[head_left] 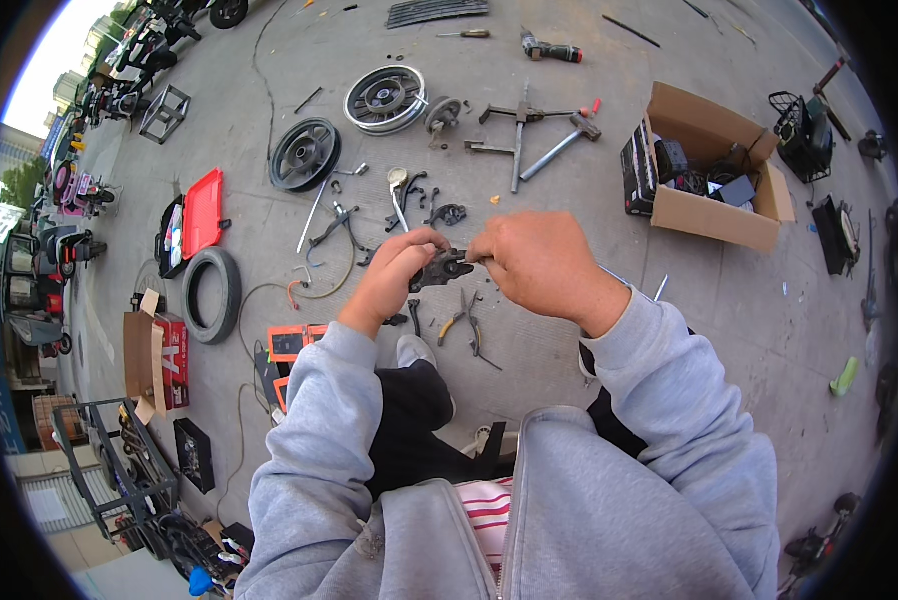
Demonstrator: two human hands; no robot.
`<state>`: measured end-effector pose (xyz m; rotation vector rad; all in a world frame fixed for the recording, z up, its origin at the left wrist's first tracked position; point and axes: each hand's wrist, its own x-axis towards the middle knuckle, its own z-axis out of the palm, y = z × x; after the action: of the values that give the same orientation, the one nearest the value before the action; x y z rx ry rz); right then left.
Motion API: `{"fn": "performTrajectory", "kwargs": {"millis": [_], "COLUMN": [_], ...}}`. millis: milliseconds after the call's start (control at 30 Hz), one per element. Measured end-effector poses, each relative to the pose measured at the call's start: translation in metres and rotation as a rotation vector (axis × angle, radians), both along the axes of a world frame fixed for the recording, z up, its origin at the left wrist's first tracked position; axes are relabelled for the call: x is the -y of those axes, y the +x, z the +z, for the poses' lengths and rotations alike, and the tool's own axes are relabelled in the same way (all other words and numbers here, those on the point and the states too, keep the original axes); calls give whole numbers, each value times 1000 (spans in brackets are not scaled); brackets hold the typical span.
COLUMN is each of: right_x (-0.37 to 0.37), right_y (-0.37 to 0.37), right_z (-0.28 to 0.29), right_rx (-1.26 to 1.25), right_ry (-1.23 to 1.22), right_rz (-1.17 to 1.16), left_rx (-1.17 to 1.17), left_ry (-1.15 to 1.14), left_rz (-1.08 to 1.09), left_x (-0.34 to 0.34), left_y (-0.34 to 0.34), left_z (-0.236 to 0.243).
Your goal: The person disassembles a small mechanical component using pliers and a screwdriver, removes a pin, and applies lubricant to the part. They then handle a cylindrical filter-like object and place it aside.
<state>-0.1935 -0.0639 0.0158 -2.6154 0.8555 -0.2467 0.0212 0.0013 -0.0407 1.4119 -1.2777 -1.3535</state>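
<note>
In front of me my left hand [397, 272] is closed on a dark, greasy metal part [443, 270] that resembles a brake caliper. My right hand [537, 262] pinches at the part's right edge, fingers curled in. What lies between those fingertips is hidden by the hand. On the ground just below are pliers with yellow-and-black handles [459, 322] and a small black lever-like piece [415, 318]. Beyond my hands lie a ratchet-like tool with a round pale head [398, 184] and several black metal pieces, among them a dark lump [449, 214].
Farther out are two wheel rims [387, 99] [305, 154], a puller-like steel tool [521, 130] and a hammer [563, 146]. An open cardboard box [717, 222] of parts stands right. Left are a tyre [212, 296], a red-lidded case [205, 214] and a hose [319, 296].
</note>
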Motion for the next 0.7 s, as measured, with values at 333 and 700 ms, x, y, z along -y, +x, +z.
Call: {"fn": "performTrajectory", "kwargs": {"millis": [333,700], "right_x": [13,4], "right_y": [-13,-14], "right_z": [10,13], "right_rx": [486,422], "right_ry": [550,431], "right_rz": [-218,-231], "left_rx": [-351,-287], "left_ry": [73,-2], "left_rz": [114,63], "left_x": [4,3], "left_y": [16,10], "left_z": [-7,-3]}}
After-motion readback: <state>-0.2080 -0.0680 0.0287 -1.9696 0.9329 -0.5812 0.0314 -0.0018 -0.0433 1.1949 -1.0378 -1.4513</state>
